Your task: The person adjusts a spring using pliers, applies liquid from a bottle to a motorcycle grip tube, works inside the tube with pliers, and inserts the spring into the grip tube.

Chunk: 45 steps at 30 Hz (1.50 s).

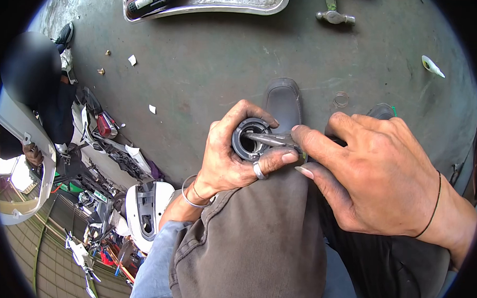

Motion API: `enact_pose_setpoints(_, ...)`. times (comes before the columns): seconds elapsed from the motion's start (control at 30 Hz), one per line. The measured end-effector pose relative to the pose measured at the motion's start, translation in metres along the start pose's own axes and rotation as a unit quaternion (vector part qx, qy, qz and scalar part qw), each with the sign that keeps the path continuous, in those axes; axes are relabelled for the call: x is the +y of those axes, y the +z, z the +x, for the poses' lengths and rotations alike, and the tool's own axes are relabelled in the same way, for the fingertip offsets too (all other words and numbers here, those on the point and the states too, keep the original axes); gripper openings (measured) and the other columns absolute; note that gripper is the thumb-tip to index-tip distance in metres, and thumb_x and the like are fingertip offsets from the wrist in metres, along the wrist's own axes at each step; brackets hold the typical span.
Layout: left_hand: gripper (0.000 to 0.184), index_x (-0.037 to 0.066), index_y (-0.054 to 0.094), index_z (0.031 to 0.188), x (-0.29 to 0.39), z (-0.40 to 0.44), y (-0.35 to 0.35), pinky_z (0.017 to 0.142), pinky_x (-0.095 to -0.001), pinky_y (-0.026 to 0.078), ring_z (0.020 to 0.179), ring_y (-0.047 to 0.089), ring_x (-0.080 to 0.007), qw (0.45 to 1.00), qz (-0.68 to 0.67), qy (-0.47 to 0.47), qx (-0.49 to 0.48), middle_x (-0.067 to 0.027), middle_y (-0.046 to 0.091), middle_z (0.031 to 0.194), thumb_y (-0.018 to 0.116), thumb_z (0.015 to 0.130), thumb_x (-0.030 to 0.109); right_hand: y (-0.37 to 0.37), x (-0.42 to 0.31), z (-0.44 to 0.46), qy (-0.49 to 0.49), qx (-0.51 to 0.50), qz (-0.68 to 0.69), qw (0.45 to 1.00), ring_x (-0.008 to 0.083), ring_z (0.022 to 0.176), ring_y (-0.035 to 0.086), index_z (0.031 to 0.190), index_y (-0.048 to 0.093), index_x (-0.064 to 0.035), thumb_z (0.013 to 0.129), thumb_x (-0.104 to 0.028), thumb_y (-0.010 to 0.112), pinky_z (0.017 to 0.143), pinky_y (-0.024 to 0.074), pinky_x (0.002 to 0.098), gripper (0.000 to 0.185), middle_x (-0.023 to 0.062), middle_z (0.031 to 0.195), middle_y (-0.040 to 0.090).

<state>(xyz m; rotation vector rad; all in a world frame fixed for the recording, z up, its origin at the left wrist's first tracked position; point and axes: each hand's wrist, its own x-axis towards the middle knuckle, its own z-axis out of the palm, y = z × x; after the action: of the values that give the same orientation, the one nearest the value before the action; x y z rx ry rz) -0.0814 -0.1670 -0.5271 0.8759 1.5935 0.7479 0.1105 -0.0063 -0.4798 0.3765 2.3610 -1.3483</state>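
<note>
The left hand [223, 148] wraps the ring-shaped dark part [238, 146], index finger far, thumb near; ideally it braces that part firmly; the needle-nose pliers [273, 140] enter from the right, best kept straight (slips could scratch); the right hand [374, 164] grips them, thumb and index slightly apart.

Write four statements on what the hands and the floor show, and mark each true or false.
1. The left hand holds a dark ring-shaped part. True.
2. The right hand holds the hammer. False: it holds a pointed metal tool; the hammer lies on the floor.
3. The tool's tip is at the part's opening. True.
4. The wire coil lies in the tray. False: it lies on the floor.
</note>
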Motion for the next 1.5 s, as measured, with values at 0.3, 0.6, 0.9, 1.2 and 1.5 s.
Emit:
enact_pose_setpoints(0.3,0.054,0.002,0.064,0.098,-0.002,0.002,0.002,0.07,-0.0263,0.055,0.077,0.068,-0.0123,0.999,-0.041,-0.016,-0.011,-0.0065,0.07,0.085,0.097,0.064,0.029,-0.02,-0.019,-0.004,0.048,-0.04,-0.088,0.994,0.0217,0.076,0.056,0.122,0.065,-0.0091,0.082,-0.022,0.073,0.058,0.0396,0.0363,0.043,0.0069,0.087,0.055)
enact_pose_setpoints(0.6,0.043,0.001,0.066,0.09,-0.002,0.008,-0.005,0.064,-0.0267,0.051,0.069,0.064,-0.0102,0.985,-0.062,-0.085,-0.134,-0.0053,0.069,0.076,0.093,0.07,0.029,-0.007,-0.021,-0.001,-0.041,0.117,-0.209,0.97,0.0215,0.081,0.052,0.105,0.077,-0.0176,0.078,-0.023,0.073,0.06,0.0404,0.0335,0.028,0.0064,0.088,0.053)
enact_pose_setpoints(0.9,0.052,-0.001,0.067,0.094,0.0,0.026,-0.008,0.066,-0.0342,0.048,0.07,0.059,-0.0168,0.946,-0.032,-0.114,-0.301,-0.0067,0.064,0.074,0.09,0.07,0.039,-0.01,-0.017,0.004,-0.055,0.066,-0.287,0.954,0.0255,0.081,0.056,0.112,0.075,-0.0168,0.081,-0.023,0.066,0.073,0.0474,0.0383,0.033,0.0091,0.092,0.057)
enact_pose_setpoints(1.2,0.061,-0.001,0.061,0.099,-0.005,0.029,-0.011,0.07,-0.0369,0.048,0.074,0.058,-0.0205,0.952,-0.01,-0.089,-0.294,-0.008,0.061,0.078,0.091,0.067,0.041,-0.01,-0.02,0.013,-0.025,-0.001,-0.273,0.962,0.0228,0.079,0.06,0.104,0.072,-0.0138,0.08,-0.02,0.066,0.074,0.0479,0.0361,0.026,0.0076,0.079,0.056)
enact_pose_setpoints(1.5,0.054,-0.002,0.061,0.106,0.008,0.028,-0.017,0.066,-0.0372,0.049,0.068,0.06,-0.0222,0.96,0.038,-0.021,-0.278,-0.0124,0.061,0.075,0.087,0.07,0.028,0.008,-0.009,0.015,-0.05,0.094,-0.366,0.925,0.0183,0.069,0.063,0.093,0.07,-0.0122,0.083,-0.018,0.067,0.066,0.0482,0.0325,0.012,0.0048,0.07,0.054)
